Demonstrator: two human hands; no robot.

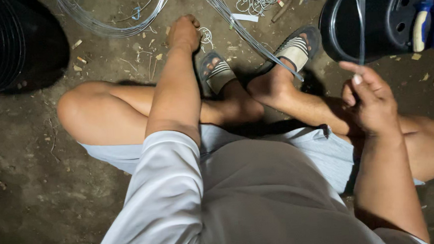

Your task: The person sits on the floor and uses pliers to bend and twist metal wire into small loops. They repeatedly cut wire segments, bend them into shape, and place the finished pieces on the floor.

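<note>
Bare dirt floor (26, 161) lies under me, littered with chips and wire scraps. My left hand (184, 33) is closed, knuckles down at the upper middle of the frame, beside small bent wire rings (205, 37); whether it grips one I cannot tell. My right hand (369, 101) pinches a thin shiny steel wire strand (361, 25) rising past the black plastic bucket (370, 20). That springy strand could whip or slip from my fingertips. Its upper end is cut off.

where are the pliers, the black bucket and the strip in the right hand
pliers (430, 21): head view, blue handles
black bucket (343, 28): head view, left wall
strip (360, 20): head view, stretch above the right hand (369, 101)
</note>
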